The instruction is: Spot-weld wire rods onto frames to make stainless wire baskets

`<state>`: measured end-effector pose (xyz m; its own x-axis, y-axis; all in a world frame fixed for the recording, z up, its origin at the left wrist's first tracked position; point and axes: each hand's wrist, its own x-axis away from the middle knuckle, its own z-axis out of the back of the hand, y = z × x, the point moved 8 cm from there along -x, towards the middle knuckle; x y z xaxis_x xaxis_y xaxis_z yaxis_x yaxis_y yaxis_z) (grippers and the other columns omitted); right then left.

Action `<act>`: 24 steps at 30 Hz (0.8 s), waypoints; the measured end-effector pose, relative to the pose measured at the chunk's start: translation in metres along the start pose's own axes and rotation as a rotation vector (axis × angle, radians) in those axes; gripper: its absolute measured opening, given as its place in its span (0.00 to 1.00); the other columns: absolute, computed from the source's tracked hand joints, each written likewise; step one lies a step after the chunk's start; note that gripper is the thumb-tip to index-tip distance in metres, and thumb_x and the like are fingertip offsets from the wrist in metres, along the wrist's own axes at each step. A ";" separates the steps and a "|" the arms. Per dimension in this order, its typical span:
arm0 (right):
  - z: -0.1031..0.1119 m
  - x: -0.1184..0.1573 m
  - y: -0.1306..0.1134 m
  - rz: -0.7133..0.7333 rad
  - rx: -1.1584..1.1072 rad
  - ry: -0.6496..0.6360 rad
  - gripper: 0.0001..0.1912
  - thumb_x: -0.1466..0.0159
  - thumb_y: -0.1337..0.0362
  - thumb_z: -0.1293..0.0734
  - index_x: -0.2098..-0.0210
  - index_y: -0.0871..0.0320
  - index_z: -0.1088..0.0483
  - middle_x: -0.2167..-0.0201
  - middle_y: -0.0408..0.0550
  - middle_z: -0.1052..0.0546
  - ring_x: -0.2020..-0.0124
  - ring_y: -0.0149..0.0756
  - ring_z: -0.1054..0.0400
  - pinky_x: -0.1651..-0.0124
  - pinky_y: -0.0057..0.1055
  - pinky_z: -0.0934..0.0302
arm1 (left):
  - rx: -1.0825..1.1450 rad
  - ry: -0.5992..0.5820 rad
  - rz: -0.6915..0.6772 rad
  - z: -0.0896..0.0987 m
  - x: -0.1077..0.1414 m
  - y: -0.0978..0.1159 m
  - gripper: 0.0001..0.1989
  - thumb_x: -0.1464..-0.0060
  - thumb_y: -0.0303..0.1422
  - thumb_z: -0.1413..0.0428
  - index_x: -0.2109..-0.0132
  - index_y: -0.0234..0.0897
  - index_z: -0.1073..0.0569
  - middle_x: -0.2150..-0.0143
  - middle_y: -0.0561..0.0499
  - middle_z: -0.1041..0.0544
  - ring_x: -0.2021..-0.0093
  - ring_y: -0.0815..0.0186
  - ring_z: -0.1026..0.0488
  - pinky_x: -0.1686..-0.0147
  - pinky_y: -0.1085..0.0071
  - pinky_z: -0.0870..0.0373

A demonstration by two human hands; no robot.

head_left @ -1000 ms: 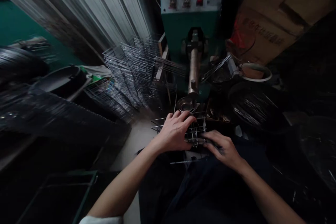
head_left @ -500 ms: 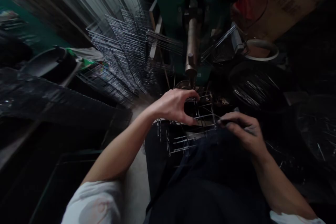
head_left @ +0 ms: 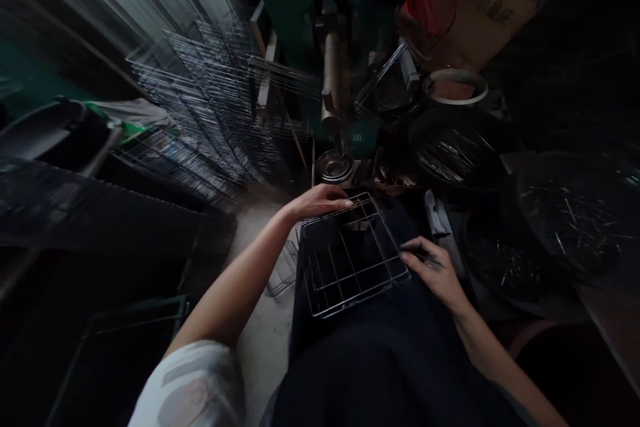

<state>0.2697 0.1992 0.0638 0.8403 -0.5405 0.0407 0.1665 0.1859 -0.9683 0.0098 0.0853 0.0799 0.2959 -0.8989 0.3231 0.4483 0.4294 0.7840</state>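
A rectangular wire rack (head_left: 354,273) lies nearly flat over my lap, its grid of thin metal bars facing up. My left hand (head_left: 320,203) grips its far edge, thumb on top and fingers curled over the wires. At the right edge, my right hand (head_left: 433,265) pinches the frame between thumb and fingers; some dark smudges show on these fingers. Just beyond the rack, a small round metal dish (head_left: 334,165) sits beneath the metal arm (head_left: 331,73) of a green machine.
Stacked wire racks (head_left: 200,93) lean at the left. To the right are dark basins, one with long metal rods (head_left: 453,157), another with small metal pieces (head_left: 570,220). Behind stands a cardboard box (head_left: 475,7). Another wire piece (head_left: 283,270) lies on the floor beside my leg.
The wire rack has come away from under the machine arm toward my lap and now lies flatter. My left hand has closed on its far edge; my right hand has moved slightly nearer. The view has shifted right.
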 end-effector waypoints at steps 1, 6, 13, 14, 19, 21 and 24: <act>0.000 0.003 0.001 -0.007 -0.010 0.001 0.14 0.37 0.51 0.29 0.62 0.56 0.25 0.67 0.45 0.23 0.63 0.39 0.28 0.59 0.31 0.34 | -0.049 0.040 -0.013 0.003 0.008 0.003 0.27 0.45 0.52 0.44 0.50 0.33 0.23 0.55 0.46 0.19 0.55 0.59 0.24 0.56 0.68 0.30; -0.001 0.006 0.000 0.003 0.037 -0.018 0.13 0.38 0.52 0.28 0.62 0.55 0.25 0.65 0.46 0.22 0.62 0.40 0.28 0.58 0.33 0.35 | -0.274 0.246 0.009 0.007 0.029 0.007 0.18 0.42 0.42 0.45 0.56 0.34 0.19 0.62 0.46 0.18 0.60 0.60 0.23 0.58 0.69 0.31; -0.003 0.020 -0.006 0.000 0.124 0.036 0.14 0.38 0.53 0.27 0.60 0.54 0.26 0.66 0.46 0.22 0.67 0.38 0.28 0.65 0.31 0.33 | -0.441 0.367 0.022 -0.001 0.024 0.008 0.13 0.40 0.39 0.46 0.57 0.39 0.19 0.57 0.46 0.19 0.57 0.60 0.24 0.57 0.68 0.32; -0.003 0.023 -0.006 -0.011 0.116 0.050 0.13 0.38 0.53 0.27 0.60 0.54 0.26 0.66 0.46 0.22 0.67 0.38 0.27 0.65 0.31 0.33 | -0.438 0.382 0.029 -0.001 0.025 0.008 0.13 0.40 0.38 0.46 0.57 0.40 0.19 0.57 0.47 0.19 0.57 0.60 0.24 0.57 0.69 0.32; -0.004 0.033 -0.006 -0.037 -0.033 0.140 0.12 0.38 0.55 0.27 0.60 0.55 0.27 0.65 0.48 0.22 0.62 0.40 0.26 0.59 0.32 0.31 | -0.448 0.540 0.051 0.006 0.039 0.017 0.08 0.41 0.37 0.44 0.59 0.42 0.21 0.61 0.51 0.19 0.61 0.63 0.24 0.64 0.71 0.34; -0.005 0.034 -0.005 -0.022 -0.085 0.166 0.12 0.38 0.56 0.27 0.59 0.55 0.27 0.64 0.47 0.23 0.61 0.39 0.26 0.58 0.32 0.31 | -0.484 0.577 0.012 0.010 0.045 0.030 0.09 0.39 0.37 0.45 0.60 0.42 0.21 0.61 0.51 0.20 0.61 0.63 0.24 0.64 0.71 0.35; -0.006 0.033 -0.006 -0.011 -0.110 0.190 0.12 0.38 0.58 0.26 0.58 0.54 0.27 0.63 0.47 0.23 0.60 0.39 0.26 0.57 0.32 0.30 | -0.531 0.596 -0.018 0.016 0.049 0.044 0.10 0.38 0.37 0.46 0.59 0.41 0.21 0.60 0.50 0.21 0.60 0.62 0.25 0.63 0.70 0.35</act>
<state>0.2936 0.1755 0.0693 0.7250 -0.6886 0.0140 0.1089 0.0944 -0.9896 0.0304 0.0589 0.1391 0.6187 -0.7726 -0.1426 0.7548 0.5342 0.3806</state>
